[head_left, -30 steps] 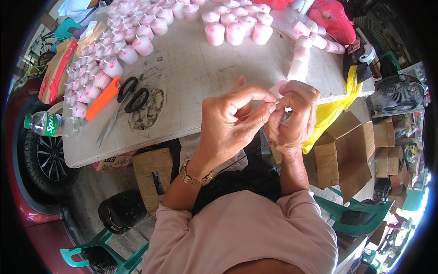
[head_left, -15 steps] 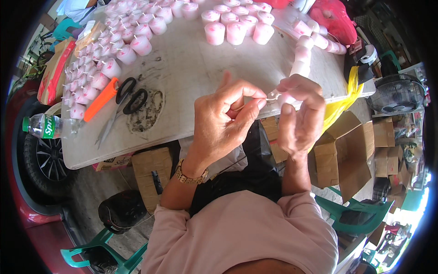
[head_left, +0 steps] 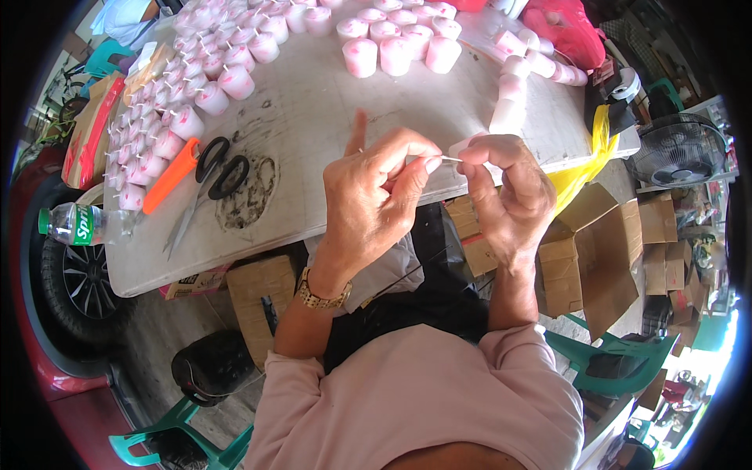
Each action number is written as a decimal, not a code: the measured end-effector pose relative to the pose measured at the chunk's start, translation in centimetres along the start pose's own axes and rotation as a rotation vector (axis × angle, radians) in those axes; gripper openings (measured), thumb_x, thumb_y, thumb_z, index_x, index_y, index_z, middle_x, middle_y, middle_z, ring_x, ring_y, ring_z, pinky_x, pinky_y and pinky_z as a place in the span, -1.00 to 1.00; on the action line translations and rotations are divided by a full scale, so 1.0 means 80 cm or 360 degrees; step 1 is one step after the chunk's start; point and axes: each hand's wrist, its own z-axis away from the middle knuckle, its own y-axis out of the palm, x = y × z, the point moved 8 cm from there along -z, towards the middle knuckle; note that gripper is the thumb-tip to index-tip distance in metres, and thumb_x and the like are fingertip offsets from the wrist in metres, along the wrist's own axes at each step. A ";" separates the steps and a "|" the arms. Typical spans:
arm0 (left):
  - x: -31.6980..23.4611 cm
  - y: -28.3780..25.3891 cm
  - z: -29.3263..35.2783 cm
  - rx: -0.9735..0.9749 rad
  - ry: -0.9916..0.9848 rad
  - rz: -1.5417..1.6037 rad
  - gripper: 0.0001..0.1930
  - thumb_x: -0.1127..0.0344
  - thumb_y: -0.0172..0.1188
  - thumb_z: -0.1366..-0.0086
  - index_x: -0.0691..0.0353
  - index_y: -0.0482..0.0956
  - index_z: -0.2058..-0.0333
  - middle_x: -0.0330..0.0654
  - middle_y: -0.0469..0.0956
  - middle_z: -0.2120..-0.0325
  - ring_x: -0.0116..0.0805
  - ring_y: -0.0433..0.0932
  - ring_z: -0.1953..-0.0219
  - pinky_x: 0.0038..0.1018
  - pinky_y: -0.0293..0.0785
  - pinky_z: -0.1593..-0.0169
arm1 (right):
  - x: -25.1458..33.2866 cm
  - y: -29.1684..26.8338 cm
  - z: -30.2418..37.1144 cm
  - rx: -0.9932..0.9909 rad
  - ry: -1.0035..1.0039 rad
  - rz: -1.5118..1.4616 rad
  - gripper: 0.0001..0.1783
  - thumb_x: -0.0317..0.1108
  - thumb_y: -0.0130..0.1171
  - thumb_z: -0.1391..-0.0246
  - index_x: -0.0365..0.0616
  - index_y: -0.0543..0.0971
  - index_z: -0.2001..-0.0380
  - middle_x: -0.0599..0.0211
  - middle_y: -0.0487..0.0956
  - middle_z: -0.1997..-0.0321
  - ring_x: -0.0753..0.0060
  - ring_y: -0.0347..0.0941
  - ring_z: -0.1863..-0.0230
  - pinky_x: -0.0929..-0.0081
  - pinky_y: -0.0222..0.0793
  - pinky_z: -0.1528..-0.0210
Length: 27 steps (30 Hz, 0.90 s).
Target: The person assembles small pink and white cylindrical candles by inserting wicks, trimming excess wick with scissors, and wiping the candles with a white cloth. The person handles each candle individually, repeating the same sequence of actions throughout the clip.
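Pale table bears pink-white candles along its left edge | thin white strand above the near edge, right of centre | left fingers pinch it | right fingers, apart half a second ago, now close on it, so both sides hold

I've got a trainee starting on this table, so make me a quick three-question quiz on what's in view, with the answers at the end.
1. Multiple choice: what does the left hand pinch between thumb and forefinger? A, a pen; B, a white strand; C, a coin.
2. True or false: in the picture, the bottle is farther left than the scissors.
3. Fill in the blank: the watch is on the person's ____ wrist.

Key: 1, B; 2, true; 3, left.
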 end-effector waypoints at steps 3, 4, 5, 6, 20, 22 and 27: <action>-0.005 -0.009 -0.006 -0.0100 0.0097 -0.0764 -0.95 0.43 0.25 -0.22 0.16 0.65 0.33 -0.33 0.51 0.44 -0.51 0.41 0.48 -0.18 0.12 -0.32 | -0.029 -0.029 0.000 -0.0167 0.0232 -0.0178 -0.70 -0.63 0.24 0.03 -0.25 0.54 0.17 0.24 0.58 0.19 0.42 0.56 0.24 0.48 0.45 0.15; -0.008 -0.007 -0.006 -0.0196 0.0078 -0.1120 -0.77 0.21 0.29 -0.17 0.03 0.67 0.17 -0.10 0.43 -0.04 -0.16 0.45 0.01 0.17 -0.20 -0.36 | -0.037 -0.040 0.001 -0.0236 0.0274 -0.0305 -0.66 -0.59 0.24 -0.03 -0.24 0.51 0.08 0.25 0.56 0.10 0.46 0.55 0.21 0.47 0.45 0.12; -0.014 -0.001 -0.004 -0.0265 0.0138 -0.1163 -0.70 0.16 0.29 -0.15 -0.01 0.65 0.11 -0.07 0.35 -0.12 -0.09 0.37 -0.08 0.26 -0.29 -0.32 | -0.049 -0.049 0.002 -0.0327 0.0335 -0.0355 -0.72 -0.53 0.18 -0.13 -0.24 0.50 0.06 0.25 0.57 0.13 0.46 0.55 0.21 0.50 0.43 0.17; -0.020 0.008 -0.003 -0.0336 0.0200 -0.1206 -0.63 0.10 0.30 -0.14 -0.05 0.63 0.05 -0.05 0.26 -0.20 -0.03 0.28 -0.18 0.36 -0.37 -0.27 | -0.061 -0.055 0.005 -0.0355 0.0424 -0.0358 -0.77 -0.50 0.14 -0.18 -0.24 0.52 0.08 0.28 0.58 0.17 0.49 0.53 0.23 0.53 0.41 0.19; -0.031 -0.036 0.031 -0.0147 0.0195 -0.0922 -0.71 0.35 0.36 -0.06 0.17 0.51 0.23 -0.18 0.57 0.42 -0.19 0.56 0.38 -0.03 0.27 -0.17 | -0.092 -0.018 0.002 -0.0079 0.0353 0.0300 -0.79 -0.55 0.02 -0.17 -0.20 0.60 0.19 0.29 0.60 0.27 0.46 0.50 0.22 0.55 0.37 0.10; -0.029 -0.079 0.051 -0.0267 -0.0162 -0.0599 -0.73 0.40 0.32 -0.10 0.23 0.49 0.22 -0.20 0.53 0.44 -0.37 0.52 0.39 -0.31 0.40 -0.01 | -0.083 -0.004 -0.010 -0.0074 0.0193 0.0377 -0.80 -0.57 0.03 -0.12 -0.21 0.60 0.23 0.21 0.60 0.24 0.32 0.53 0.21 0.49 0.40 0.10; -0.011 -0.089 0.070 -0.0310 -0.0398 0.0007 -0.76 0.45 0.28 -0.16 0.30 0.49 0.19 -0.24 0.49 0.34 -0.53 0.45 0.31 -0.59 0.41 0.23 | -0.039 0.018 -0.023 -0.0114 -0.0006 0.0573 -0.83 -0.57 0.06 -0.04 -0.24 0.60 0.31 0.08 0.61 0.18 0.09 0.58 0.18 0.38 0.46 0.10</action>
